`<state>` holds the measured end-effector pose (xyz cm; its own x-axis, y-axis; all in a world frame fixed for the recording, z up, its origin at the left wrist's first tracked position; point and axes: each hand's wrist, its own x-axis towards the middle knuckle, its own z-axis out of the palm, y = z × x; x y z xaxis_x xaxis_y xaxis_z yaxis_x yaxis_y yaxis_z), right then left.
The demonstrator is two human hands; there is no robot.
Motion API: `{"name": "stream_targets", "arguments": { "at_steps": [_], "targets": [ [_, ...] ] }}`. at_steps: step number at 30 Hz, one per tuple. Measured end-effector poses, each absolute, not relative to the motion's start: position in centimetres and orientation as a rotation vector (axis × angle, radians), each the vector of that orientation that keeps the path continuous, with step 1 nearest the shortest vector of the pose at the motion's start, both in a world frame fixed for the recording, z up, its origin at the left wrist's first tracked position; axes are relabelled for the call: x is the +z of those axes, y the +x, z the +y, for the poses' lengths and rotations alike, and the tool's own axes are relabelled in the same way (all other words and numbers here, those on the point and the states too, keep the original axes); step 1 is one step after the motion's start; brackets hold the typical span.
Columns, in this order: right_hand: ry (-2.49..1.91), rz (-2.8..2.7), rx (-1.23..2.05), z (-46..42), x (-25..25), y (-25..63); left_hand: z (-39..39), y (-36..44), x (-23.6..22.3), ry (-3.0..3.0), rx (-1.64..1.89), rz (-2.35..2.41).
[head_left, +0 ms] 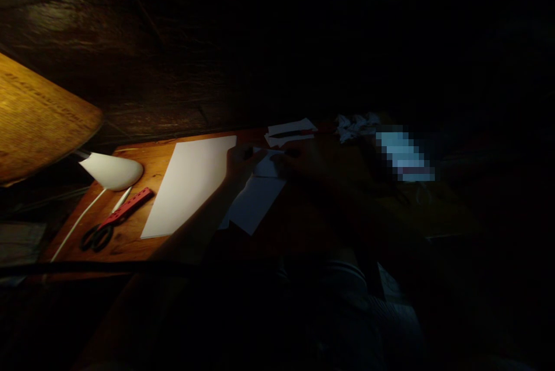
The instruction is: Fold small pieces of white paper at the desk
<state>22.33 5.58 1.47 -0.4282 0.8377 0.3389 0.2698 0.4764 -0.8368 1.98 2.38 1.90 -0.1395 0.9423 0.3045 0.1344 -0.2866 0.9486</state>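
Observation:
In dim light, my left hand [241, 164] and my right hand [301, 158] are close together over the wooden table. Between them they pinch a small folded piece of white paper [269, 167] by its two sides. Below it lies another sheet of paper [255, 203], partly in shadow; whether the two are joined I cannot tell. To the left of my left hand rests a larger stack of white paper [191, 186], its right side partly covered by my forearm. The fingers of my right hand are mostly lost in the dark.
Scissors [103, 237] with black handles lie at the left by a red strip [130, 204] and a white pen [121, 200]. Behind them stands a white lamp-like object [115, 172] with a cord. Paper strips [290, 128], crumpled paper [353, 127] and a blurred bright screen [405, 154] lie farther back.

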Motion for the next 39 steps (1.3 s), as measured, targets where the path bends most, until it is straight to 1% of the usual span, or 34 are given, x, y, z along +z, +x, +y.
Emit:
{"name": "stream_targets", "arguments": {
  "at_steps": [19,26,32,39],
  "targets": [
    [-0.895,-1.875,1.054,5.05,1.79,22.22,2.27,2.05,1.89,1.411,1.535,1.244],
    [-0.890,-1.879,1.002,5.21,1.92,22.37,2.20,2.00,1.79,1.395,1.539,1.223],
    [-0.891,-1.874,0.990,5.23,2.36,22.69,2.28,1.80,1.90,1.375,1.622,1.260],
    [-0.914,-1.848,0.975,5.24,2.21,22.69,2.02,1.76,2.35,1.412,1.605,1.272]
  ]
}}
